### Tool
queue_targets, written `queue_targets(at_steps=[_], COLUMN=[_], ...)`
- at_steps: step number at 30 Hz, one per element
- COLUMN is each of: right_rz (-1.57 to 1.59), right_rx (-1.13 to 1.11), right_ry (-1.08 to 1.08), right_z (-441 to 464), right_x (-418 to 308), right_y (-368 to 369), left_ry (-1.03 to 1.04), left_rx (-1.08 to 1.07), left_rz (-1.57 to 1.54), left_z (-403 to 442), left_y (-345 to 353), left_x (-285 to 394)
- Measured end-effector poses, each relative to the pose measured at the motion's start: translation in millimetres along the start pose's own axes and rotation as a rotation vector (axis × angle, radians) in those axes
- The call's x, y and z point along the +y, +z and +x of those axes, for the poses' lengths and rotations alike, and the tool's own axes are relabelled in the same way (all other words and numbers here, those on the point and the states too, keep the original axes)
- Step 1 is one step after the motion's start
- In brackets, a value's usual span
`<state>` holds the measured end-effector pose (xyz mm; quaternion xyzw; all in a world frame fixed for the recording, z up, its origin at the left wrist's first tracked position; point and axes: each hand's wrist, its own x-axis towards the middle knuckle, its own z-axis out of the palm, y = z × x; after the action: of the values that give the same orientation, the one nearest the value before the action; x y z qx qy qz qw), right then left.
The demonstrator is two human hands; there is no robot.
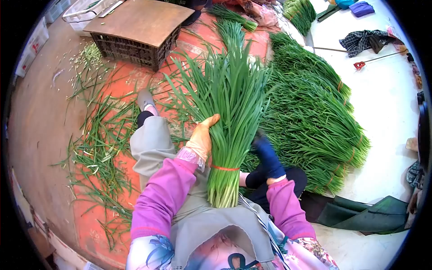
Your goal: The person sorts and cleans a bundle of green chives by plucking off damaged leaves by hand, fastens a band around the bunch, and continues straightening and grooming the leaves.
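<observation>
A large bunch of garlic chives (231,96) stands upright in front of me, leaves up and pale cut ends at my lap. An orange-red band (225,168) circles its lower stems. Wrapped around the left side of the bunch is my left hand (202,137), in an orange glove, its thumb across the leaves. My right hand (266,155), in a dark blue glove, is close to the right side of the bunch. Motion smears its fingers, so I cannot tell whether they touch the leaves.
Tied chive bunches (310,112) are piled at my right. Loose leaves (105,148) litter the red mat (126,78) on the left. A board-topped dark crate (139,22) stands ahead, near a white bin (85,15). Green sheeting (364,216) lies at right.
</observation>
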<state>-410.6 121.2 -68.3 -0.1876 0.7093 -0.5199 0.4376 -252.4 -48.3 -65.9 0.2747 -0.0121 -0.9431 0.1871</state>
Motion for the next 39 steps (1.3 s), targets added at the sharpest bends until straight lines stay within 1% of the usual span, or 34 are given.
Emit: queue_targets(at_steps=[1,3,5,7,8,10,11,12,13,14,15,16,18,19,20,22,23,24,26,27,29,30,32,33,34,35,36,37,38,39], right_rz=[0.018,0.267,0.279,0.272,0.276,0.041,0.034,-0.250,-0.533,-0.682,-0.906,-1.129,-1.171,-1.207,-1.204,-0.648,-0.414,-0.253,-0.145,-0.150,-0.211,-0.213,-0.059,-0.055,-0.057,0.034,0.124,0.170,0.169,0.194], right_rx=[-0.156,-0.302,-0.290,-0.230,-0.230,-0.199,-0.196,-0.078,0.040,0.052,0.079,0.105,0.079,0.071,0.065,-0.124,-0.104,-0.099,-0.043,-0.032,0.188,0.192,0.105,0.168,0.168,0.160,0.152,0.209,0.212,0.203], right_ry=[0.106,0.096,0.069,-0.015,-0.014,-0.059,-0.062,-0.172,-0.283,-0.414,-0.439,-0.463,-0.462,-0.453,-0.454,-0.420,-0.259,-0.339,-0.531,-0.534,-0.549,-0.554,-0.412,-0.386,-0.384,-0.337,-0.289,-0.283,-0.278,-0.217], right_z=[-13.0,-37.7,-39.6,-34.6,-28.4,-17.5,-13.3,-8.0,-8.7,-19.0,-20.9,-24.1,-32.1,-33.9,-30.4,-20.2,-13.5,-1.4,13.1,23.7,44.2,51.9,64.2,67.2,65.9,63.4,61.1,58.3,57.7,55.1], right_x=[14.8,32.8,25.2,9.2,-4.0,-32.6,-42.2,-51.2,-68.5,-84.4,-81.5,-77.9,-67.5,-63.0,-58.3,-51.0,-51.5,-56.1,-73.8,-76.3,-75.8,-74.5,-69.8,-65.7,-64.4,-62.6,-59.7,-56.1,-50.6,-51.2], right_y=[12.6,38.5,50.4,56.6,55.2,48.6,49.0,50.8,61.0,72.2,76.8,79.7,83.8,85.9,83.5,73.7,72.0,71.2,84.8,91.4,99.0,92.7,71.6,61.2,51.3,41.4,34.7,31.8,23.3,19.2], left_ry=[-0.023,-0.003,0.024,0.198,0.197,0.461,0.485,0.491,0.525,0.558,0.482,0.488,0.365,0.270,0.275,0.304,0.320,0.314,0.426,0.449,0.405,0.371,0.351,0.326,0.302,0.289,0.289,0.308,0.324,0.317], left_rx=[-0.002,-0.013,-0.028,-0.003,0.000,-0.153,-0.219,-0.224,-0.286,-0.345,-0.282,-0.276,-0.213,-0.230,-0.225,-0.059,-0.043,-0.045,0.089,0.004,0.001,0.007,0.041,0.096,0.152,0.169,0.171,0.167,0.163,0.145], left_rz=[-0.032,-0.012,0.011,0.213,0.217,0.342,0.396,0.389,0.356,0.323,0.266,0.258,0.093,-0.052,-0.051,0.021,0.056,0.056,0.267,0.241,0.234,0.225,0.205,0.135,0.066,0.089,0.088,0.100,0.113,0.108], left_z=[-1.3,-1.5,1.1,6.0,8.0,14.4,17.1,21.7,25.3,28.0,26.0,25.0,22.8,20.5,18.5,1.6,-3.9,-4.2,0.2,12.4,17.0,18.9,20.6,16.7,14.7,20.7,24.2,27.9,30.9,33.6], left_y=[1.7,2.1,3.7,3.4,1.1,-4.6,-9.0,-9.5,-8.6,-9.4,-10.0,-10.0,-11.3,-13.2,-14.5,2.3,8.8,9.3,7.8,-3.8,-11.0,-15.3,-21.7,-19.3,-18.8,-24.9,-26.3,-27.5,-29.2,-31.4], left_x=[-0.2,-2.4,-1.7,1.7,2.1,1.5,2.2,-1.0,-4.5,-8.2,-10.3,-12.6,-13.2,-11.8,-9.9,1.3,2.4,-0.9,-10.1,-18.4,-24.8,-25.9,-24.5,-22.2,-20.0,-20.5,-20.3,-21.4,-23.1,-24.3])
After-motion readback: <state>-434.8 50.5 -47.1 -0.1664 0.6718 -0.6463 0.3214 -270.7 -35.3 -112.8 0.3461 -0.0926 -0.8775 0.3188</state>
